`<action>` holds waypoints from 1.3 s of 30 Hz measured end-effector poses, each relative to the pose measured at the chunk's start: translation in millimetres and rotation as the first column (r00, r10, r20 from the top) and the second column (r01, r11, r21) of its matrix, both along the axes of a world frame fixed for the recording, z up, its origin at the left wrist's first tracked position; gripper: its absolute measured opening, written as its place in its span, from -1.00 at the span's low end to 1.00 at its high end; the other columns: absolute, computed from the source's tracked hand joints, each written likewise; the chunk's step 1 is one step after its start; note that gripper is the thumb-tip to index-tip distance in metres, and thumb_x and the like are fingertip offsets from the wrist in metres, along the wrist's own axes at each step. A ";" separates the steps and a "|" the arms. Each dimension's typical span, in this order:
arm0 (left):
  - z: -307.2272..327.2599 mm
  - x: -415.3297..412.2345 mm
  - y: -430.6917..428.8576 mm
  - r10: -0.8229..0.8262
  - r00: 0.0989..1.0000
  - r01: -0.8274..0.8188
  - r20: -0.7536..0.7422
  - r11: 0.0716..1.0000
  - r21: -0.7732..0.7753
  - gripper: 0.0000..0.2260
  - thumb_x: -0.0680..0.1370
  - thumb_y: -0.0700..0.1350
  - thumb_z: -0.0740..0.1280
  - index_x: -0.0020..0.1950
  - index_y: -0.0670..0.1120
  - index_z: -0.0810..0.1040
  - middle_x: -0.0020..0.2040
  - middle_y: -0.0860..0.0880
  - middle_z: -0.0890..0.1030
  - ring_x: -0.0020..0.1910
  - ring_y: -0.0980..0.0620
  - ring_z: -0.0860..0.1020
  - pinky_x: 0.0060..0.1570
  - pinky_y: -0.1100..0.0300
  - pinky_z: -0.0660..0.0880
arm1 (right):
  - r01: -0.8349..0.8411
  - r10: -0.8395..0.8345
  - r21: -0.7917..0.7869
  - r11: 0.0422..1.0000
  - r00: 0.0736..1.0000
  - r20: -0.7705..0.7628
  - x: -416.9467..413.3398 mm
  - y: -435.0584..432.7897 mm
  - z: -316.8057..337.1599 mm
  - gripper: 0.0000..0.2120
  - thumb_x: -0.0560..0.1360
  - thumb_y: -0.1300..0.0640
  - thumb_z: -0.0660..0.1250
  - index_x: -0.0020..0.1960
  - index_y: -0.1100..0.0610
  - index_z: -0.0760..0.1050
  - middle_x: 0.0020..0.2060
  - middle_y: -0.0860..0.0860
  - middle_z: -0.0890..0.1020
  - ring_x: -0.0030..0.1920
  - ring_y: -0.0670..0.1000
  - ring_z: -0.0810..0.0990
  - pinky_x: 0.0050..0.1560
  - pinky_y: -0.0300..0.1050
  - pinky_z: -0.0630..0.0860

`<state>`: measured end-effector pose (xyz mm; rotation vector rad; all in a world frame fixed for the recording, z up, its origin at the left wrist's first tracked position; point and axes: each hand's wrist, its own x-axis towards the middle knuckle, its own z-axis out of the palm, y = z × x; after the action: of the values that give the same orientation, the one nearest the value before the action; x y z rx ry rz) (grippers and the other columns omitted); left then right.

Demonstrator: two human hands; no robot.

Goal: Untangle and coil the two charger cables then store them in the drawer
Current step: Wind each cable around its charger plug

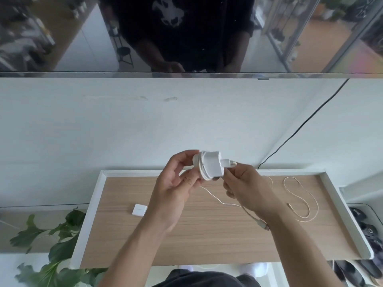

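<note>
Over the open drawer [91, 206] our left hand [176, 187] grips the cable-wound charger [209, 164] and our right hand [246, 183] pinches its cable [251, 214]. A loose cable [308, 204] lies in the drawer at right, a small adapter [139, 209] at left.

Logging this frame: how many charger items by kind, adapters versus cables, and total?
White adapters: 2 (large white charger adapter in the left hand, small white square adapter lying loose)
Cream cables: 2 (wound cream cable pinched by the right hand, loose cream cable)
Total: 4
</note>
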<state>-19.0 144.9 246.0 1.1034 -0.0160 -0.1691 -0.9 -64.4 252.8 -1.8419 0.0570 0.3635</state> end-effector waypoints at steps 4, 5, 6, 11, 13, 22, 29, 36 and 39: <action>0.2 4.4 0.6 0.158 0.986 -0.164 0.049 0.969 0.185 -0.71 0.69 -0.23 0.44 0.41 -0.07 0.59 0.35 -0.06 0.67 0.29 -0.07 0.71 0.32 -0.04 0.64 | -0.097 0.099 -0.083 0.992 0.995 0.025 -6.2 3.3 8.1 -0.73 0.78 -0.04 0.29 -0.02 -0.14 0.70 -0.44 -0.24 0.54 -0.38 -0.01 0.33 -0.26 -0.10 0.39; -0.4 3.6 0.7 0.179 0.981 -0.194 0.081 0.942 0.273 -0.72 0.69 -0.21 0.45 0.39 -0.02 0.60 0.33 -0.01 0.67 0.27 -0.05 0.71 0.31 0.01 0.65 | -0.136 0.143 -0.153 0.979 0.989 0.041 -7.4 2.6 11.0 -0.76 0.78 -0.04 0.27 0.09 -0.20 0.71 -0.37 -0.26 0.61 -0.36 -0.05 0.37 -0.25 -0.19 0.41; -1.2 2.0 0.4 0.193 0.974 -0.223 0.118 0.907 0.356 -0.73 0.70 -0.20 0.45 0.37 0.02 0.59 0.32 0.03 0.67 0.27 -0.03 0.70 0.28 0.08 0.65 | -0.176 0.191 -0.229 0.957 0.980 0.046 -8.2 1.7 12.4 -0.77 0.78 -0.06 0.26 0.22 -0.26 0.70 -0.28 -0.25 0.67 -0.35 -0.09 0.41 -0.24 -0.26 0.43; -13.0 -1.4 -3.8 0.099 0.887 -0.395 0.451 0.670 0.629 -0.72 0.70 -0.29 0.40 0.38 -0.05 0.58 0.31 0.03 0.55 0.28 -0.06 0.63 0.23 0.20 0.64 | -0.278 0.309 -0.402 0.872 0.951 0.011 -13.6 2.0 23.9 -0.73 0.76 -0.05 0.26 0.33 -0.29 0.67 -0.12 -0.22 0.74 -0.30 -0.16 0.52 -0.20 -0.30 0.52; -19.4 -0.1 -4.9 0.012 0.866 -0.419 0.500 0.563 0.712 -0.68 0.69 -0.34 0.39 0.40 -0.07 0.58 0.29 0.02 0.52 0.27 -0.03 0.61 0.26 0.13 0.61 | -0.288 0.322 -0.428 0.857 0.947 0.008 -14.8 0.3 32.4 -0.76 0.76 -0.06 0.27 0.24 -0.22 0.72 -0.11 -0.28 0.75 -0.25 -0.05 0.60 -0.13 -0.17 0.58; -16.2 -1.4 3.9 -0.164 0.940 -0.104 0.299 0.696 0.710 -0.70 0.75 -0.31 0.31 0.38 0.03 0.59 0.29 0.09 0.62 0.24 0.01 0.66 0.21 0.18 0.60 | -0.129 0.165 -0.295 0.947 0.981 0.101 2.8 -18.0 65.8 -0.89 0.67 -0.09 0.44 0.04 -0.13 0.74 -0.07 -0.21 0.79 -0.25 -0.19 0.62 -0.19 -0.30 0.44; -5.0 -2.2 1.5 -0.140 0.990 0.130 0.027 0.966 0.224 -0.72 0.73 -0.21 0.36 0.42 0.01 0.62 0.32 -0.06 0.66 0.19 -0.02 0.65 0.29 0.00 0.60 | -0.006 -0.001 0.086 0.996 0.997 0.079 8.6 -19.6 40.3 -0.79 0.58 -0.11 0.51 0.01 0.02 0.76 -0.15 0.10 0.73 -0.25 0.11 0.45 -0.10 0.10 0.47; -3.4 -9.1 -6.0 -0.222 0.971 0.199 -0.089 0.955 -0.219 -0.49 0.72 -0.30 0.28 0.65 0.05 0.46 0.52 -0.28 0.55 0.34 -0.14 0.61 0.43 -0.06 0.58 | -0.019 0.005 0.092 0.996 0.989 0.145 0.2 -11.4 20.9 -0.75 0.66 -0.19 0.41 0.16 -0.05 0.71 -0.23 0.30 0.61 -0.24 0.11 0.54 -0.08 0.31 0.56; -3.3 -9.9 -9.7 -0.211 0.965 0.163 -0.154 0.946 -0.279 -0.54 0.73 -0.37 0.22 0.60 -0.06 0.50 0.43 -0.23 0.62 0.31 -0.09 0.66 0.41 -0.02 0.60 | 0.032 -0.052 0.137 0.990 0.989 0.142 -1.6 -9.1 21.7 -0.82 0.69 -0.03 0.41 0.12 0.08 0.67 -0.30 -0.04 0.65 -0.25 0.06 0.55 -0.13 -0.01 0.60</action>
<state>-28.8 135.2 242.7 0.8151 0.0197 -0.4275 -2.6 -73.5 274.5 -1.7257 -0.0283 0.1979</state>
